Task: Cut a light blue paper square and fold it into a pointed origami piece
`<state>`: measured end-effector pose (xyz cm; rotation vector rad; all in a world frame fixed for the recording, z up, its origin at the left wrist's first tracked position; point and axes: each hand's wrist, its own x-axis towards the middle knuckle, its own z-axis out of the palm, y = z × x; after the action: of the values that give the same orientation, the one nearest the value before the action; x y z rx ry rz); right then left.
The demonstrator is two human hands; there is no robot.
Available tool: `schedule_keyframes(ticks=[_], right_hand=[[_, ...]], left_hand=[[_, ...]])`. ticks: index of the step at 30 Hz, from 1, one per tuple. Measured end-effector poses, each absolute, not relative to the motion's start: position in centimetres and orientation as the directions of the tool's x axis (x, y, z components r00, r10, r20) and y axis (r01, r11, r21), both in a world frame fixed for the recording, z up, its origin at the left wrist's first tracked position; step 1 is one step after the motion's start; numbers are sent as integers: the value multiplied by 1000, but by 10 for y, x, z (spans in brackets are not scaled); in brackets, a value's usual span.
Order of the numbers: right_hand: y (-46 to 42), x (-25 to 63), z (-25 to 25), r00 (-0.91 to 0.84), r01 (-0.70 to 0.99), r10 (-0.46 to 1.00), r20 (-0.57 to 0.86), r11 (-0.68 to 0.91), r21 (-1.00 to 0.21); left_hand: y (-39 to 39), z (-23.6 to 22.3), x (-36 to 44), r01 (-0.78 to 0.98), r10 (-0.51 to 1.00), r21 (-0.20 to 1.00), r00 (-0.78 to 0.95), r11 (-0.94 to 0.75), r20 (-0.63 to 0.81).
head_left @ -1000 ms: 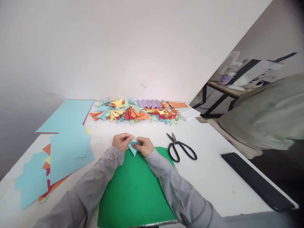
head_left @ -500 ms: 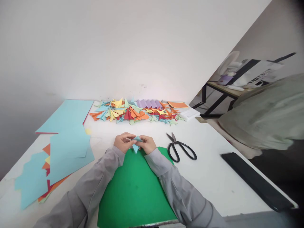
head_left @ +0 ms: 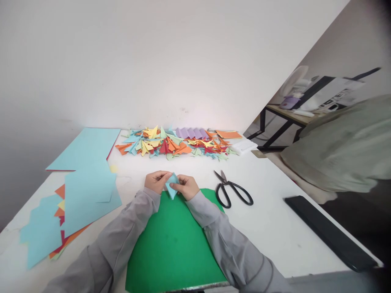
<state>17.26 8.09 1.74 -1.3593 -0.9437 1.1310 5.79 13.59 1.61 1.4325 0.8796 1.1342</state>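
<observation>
A small light-blue folded paper with a pointed lower end is held up between my two hands. My left hand pinches its left edge between thumb and fingers. On the other side my right hand grips it, the thumb lying across its front. Both hands are just above the far edge of a green sheet on the white table. Some of the fingers behind the paper are hidden.
Scissors with black handles lie right of my hands. Folded paper planes in several colours are heaped along the wall. Blue paper sheets are at left, a long black object at right. A person is beyond the table's right edge.
The folded blue paper has turned and now shows more of its face. My left hand has shifted slightly left, and my right thumb has come across the paper's front.
</observation>
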Motion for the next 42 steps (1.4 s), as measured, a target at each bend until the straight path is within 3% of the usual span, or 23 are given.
schedule_keyframes(ticks=[6,16,23,42], right_hand=[[85,177,17,301,-175,938,-171,-122,-977],[85,180,11,268,-248,953,-142,-74,-966],[87,180,11,249,-480,944,-216,-73,-874],[84,176,13,276,-327,953,-123,-27,-945]], left_hand=[[135,17,59,-169,931,985,353,-37,95],[135,19,61,-227,938,974,336,-3,81],[143,10,58,-278,970,961,233,-9,76],[145,7,60,-254,982,966,188,38,11]])
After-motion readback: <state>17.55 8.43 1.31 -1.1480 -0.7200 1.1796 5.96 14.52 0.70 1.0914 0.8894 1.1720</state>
